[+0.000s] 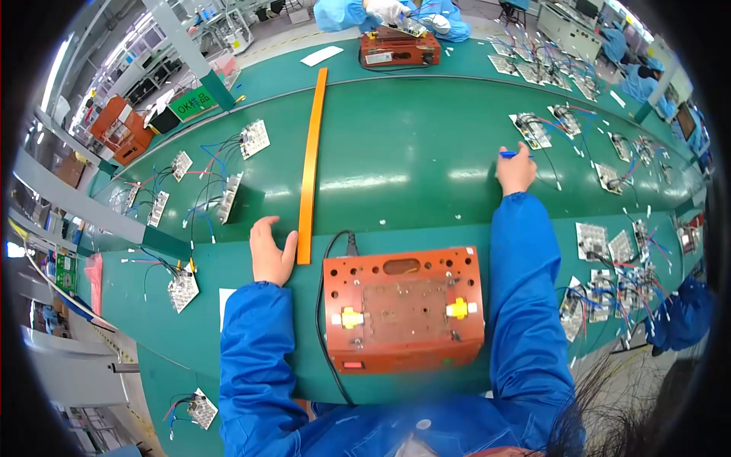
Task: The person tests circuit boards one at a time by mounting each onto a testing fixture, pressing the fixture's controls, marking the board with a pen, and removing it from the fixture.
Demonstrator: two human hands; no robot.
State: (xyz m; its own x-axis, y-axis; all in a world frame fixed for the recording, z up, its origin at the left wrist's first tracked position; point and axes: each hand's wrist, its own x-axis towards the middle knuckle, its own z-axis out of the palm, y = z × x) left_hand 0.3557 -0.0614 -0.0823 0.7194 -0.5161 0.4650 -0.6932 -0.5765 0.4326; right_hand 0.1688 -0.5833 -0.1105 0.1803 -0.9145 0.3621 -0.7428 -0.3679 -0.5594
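My right hand (518, 169) is closed around a blue pen-like tool (508, 154) over the green surface, just below a circuit board with wires (531, 130). To the left, my left hand (272, 251) has its fingers apart and holds nothing. It is beside the lower end of a long orange strip (311, 167). Between my forearms stands a red-brown fixture box (403, 308) with two yellow clamps and no board on it. A black cable runs down its left side.
Wired boards lie at the left (255, 139) and at the right (592, 241), several on each side. Across the table, a gloved co-worker (388, 11) handles a board at another red fixture (400, 50). A green sign (192, 103) stands at the back left.
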